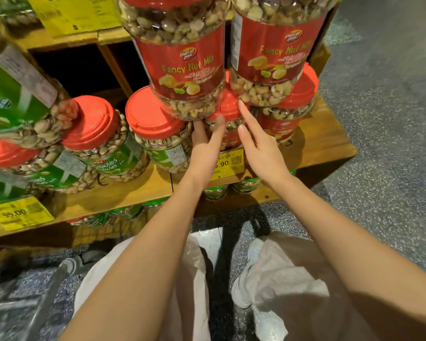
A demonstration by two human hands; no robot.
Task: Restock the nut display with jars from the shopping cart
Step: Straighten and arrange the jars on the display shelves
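Observation:
Two red-labelled Fancy Nut Mix jars stand stacked on the red lids of lower jars: the left one [181, 62] and the right one [271, 48]. Between and below them sits a red-lidded nut mix jar [228, 114] on the wooden shelf [325, 141]. My left hand [205, 141] reaches up with straight fingers touching that lower jar, under the left stacked jar's base. My right hand [258, 141] is spread, its fingertips touching the lower jar's lid near the base of the right stacked jar. Neither hand holds anything. No shopping cart is clearly in view.
Green-labelled pistachio jars [103, 148] with red lids fill the shelf's left side. Yellow price tags [17, 212] hang on the shelf edges. More jars show on a lower shelf [217, 191]. Speckled grey floor [391, 119] lies to the right; my legs and shoes are below.

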